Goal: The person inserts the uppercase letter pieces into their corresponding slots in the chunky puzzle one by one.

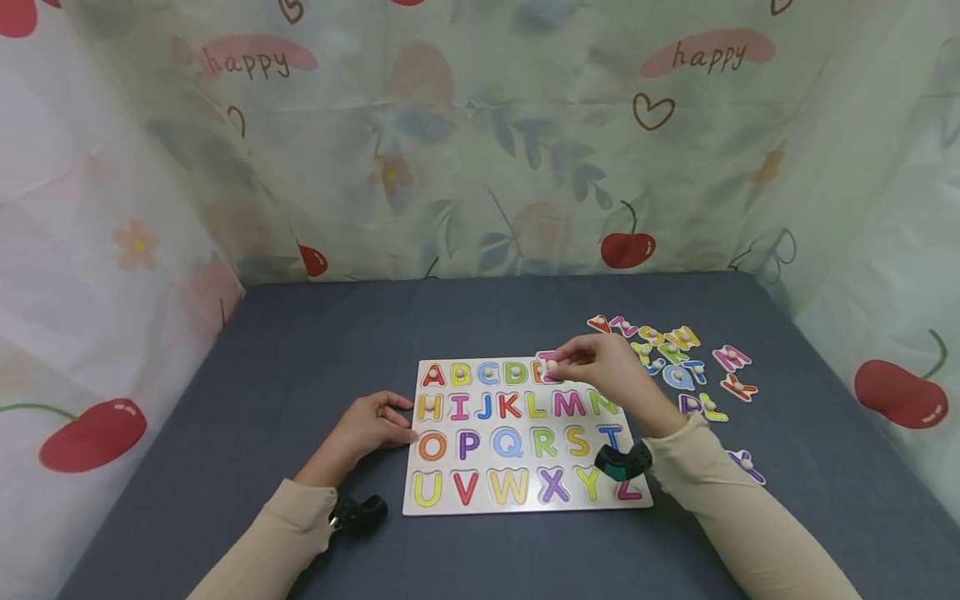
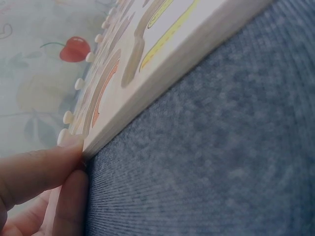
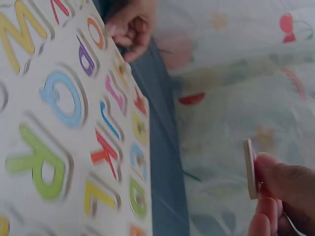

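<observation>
A wooden alphabet puzzle board (image 1: 480,423) lies flat on the table. My right hand (image 1: 603,372) pinches a pink-edged knobbed puzzle piece (image 1: 551,367) over the board's top row, beside the E. In the right wrist view that piece (image 3: 250,168) appears edge-on, so its letter cannot be read. Along the board's left edge rests my left hand (image 1: 372,427); its thumb (image 2: 44,169) touches the rim in the left wrist view. Knobs stand on the A (image 1: 433,377), B, C, D and H. My right hand covers part of the upper right corner.
Several loose letter pieces lie right of the board, among them a blue Q (image 1: 678,377), a pink M (image 1: 731,358) and a red K (image 1: 739,387). A purple piece (image 1: 746,467) lies nearer, by my right sleeve. A printed curtain (image 1: 465,167) surrounds the dark table.
</observation>
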The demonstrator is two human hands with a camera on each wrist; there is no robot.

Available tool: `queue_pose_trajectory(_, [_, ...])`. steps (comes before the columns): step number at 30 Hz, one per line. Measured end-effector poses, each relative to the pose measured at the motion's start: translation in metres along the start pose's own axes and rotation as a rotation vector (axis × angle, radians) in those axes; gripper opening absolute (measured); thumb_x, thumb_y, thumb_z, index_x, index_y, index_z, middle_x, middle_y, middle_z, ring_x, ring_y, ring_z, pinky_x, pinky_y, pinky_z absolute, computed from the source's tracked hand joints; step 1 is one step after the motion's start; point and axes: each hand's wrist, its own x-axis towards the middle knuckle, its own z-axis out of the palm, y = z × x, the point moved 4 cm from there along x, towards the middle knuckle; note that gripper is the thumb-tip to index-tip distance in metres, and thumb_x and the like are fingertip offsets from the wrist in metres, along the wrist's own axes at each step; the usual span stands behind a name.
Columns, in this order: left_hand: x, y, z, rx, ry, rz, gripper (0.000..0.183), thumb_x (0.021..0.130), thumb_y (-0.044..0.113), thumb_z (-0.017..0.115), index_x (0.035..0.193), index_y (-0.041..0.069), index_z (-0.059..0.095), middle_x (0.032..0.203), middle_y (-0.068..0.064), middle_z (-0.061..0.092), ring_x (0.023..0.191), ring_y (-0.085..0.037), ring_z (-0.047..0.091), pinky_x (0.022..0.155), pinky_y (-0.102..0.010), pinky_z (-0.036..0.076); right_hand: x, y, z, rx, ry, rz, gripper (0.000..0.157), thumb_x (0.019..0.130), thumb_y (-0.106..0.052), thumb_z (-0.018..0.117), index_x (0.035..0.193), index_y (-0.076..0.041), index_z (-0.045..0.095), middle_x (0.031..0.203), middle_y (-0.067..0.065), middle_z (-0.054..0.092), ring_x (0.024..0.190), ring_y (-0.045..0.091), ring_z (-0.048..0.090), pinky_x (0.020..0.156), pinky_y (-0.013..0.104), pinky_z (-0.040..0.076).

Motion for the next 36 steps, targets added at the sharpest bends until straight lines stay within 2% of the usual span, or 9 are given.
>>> queue_pose_trajectory(4, [0.0,0.0,0.0,0.005,0.001,0.002,0.049,0.071,0.001,0.083,0.114,0.001,0.06,0.078,-0.009,0.062,0.066,-0.015,0.062,0.061,-0.026,0.051,0.013,-0.015,0.028,0.049,-0.046,0.004,0.017,0.082,-0.023,0.078,0.094,-0.011,0.074,0.081,0.0,0.072,0.084,0.029,0.069,0.072,0.033,0.051])
queue_pose_trajectory(8, [0.0,0.001,0.0,0.014,0.001,0.002,0.05,0.07,0.001,0.083,0.114,0.001,0.06,0.078,-0.009,0.062,0.065,-0.015,0.062,0.06,-0.026,0.05,0.024,-0.023,0.057,0.054,-0.079,-0.002,0.013,0.08,-0.023,0.079,0.088,-0.013,0.074,0.078,-0.003,0.072,0.079,0.022,0.069,0.068,0.029,0.047])
queue_pose_trajectory(13, [0.0,0.001,-0.001,0.016,-0.001,0.005,0.05,0.069,0.001,0.084,0.114,0.001,0.061,0.077,-0.009,0.062,0.065,-0.016,0.061,0.06,-0.026,0.05,0.036,-0.028,0.088,0.028,-0.105,-0.012,0.012,0.079,-0.022,0.08,0.083,-0.014,0.074,0.074,-0.004,0.07,0.068,0.012,0.062,0.062,0.025,0.044])
queue_pose_trajectory(17, [0.001,0.001,-0.001,0.014,-0.004,0.003,0.051,0.069,0.002,0.085,0.114,0.001,0.061,0.077,-0.008,0.062,0.066,-0.015,0.062,0.06,-0.026,0.051,0.042,-0.029,0.106,0.033,-0.147,0.003,0.011,0.079,-0.02,0.081,0.083,-0.013,0.074,0.072,-0.004,0.07,0.063,0.01,0.058,0.056,0.023,0.04])
queue_pose_trajectory(24, [0.001,0.001,-0.001,0.019,-0.009,0.01,0.051,0.069,0.002,0.084,0.114,0.001,0.061,0.077,-0.008,0.062,0.065,-0.015,0.061,0.06,-0.026,0.051,0.051,-0.027,0.123,-0.009,-0.155,0.0,0.011,0.078,-0.019,0.082,0.08,-0.011,0.074,0.067,-0.003,0.067,0.058,0.008,0.054,0.053,0.022,0.04])
queue_pose_trajectory(29, [0.001,0.001,0.0,0.024,-0.007,0.007,0.051,0.07,0.002,0.084,0.114,0.001,0.06,0.077,-0.008,0.062,0.065,-0.015,0.061,0.06,-0.026,0.051,0.053,-0.025,0.133,0.021,-0.185,0.04,0.012,0.076,-0.017,0.083,0.078,-0.011,0.073,0.064,-0.003,0.066,0.054,0.007,0.054,0.051,0.021,0.04])
queue_pose_trajectory(36, [0.001,0.001,0.0,0.017,-0.01,0.003,0.051,0.07,0.001,0.084,0.114,0.001,0.061,0.077,-0.008,0.062,0.065,-0.015,0.061,0.06,-0.026,0.051,0.052,-0.025,0.135,0.008,-0.187,0.002,0.013,0.075,-0.016,0.083,0.075,-0.011,0.071,0.064,-0.004,0.065,0.056,0.007,0.053,0.053,0.021,0.04])
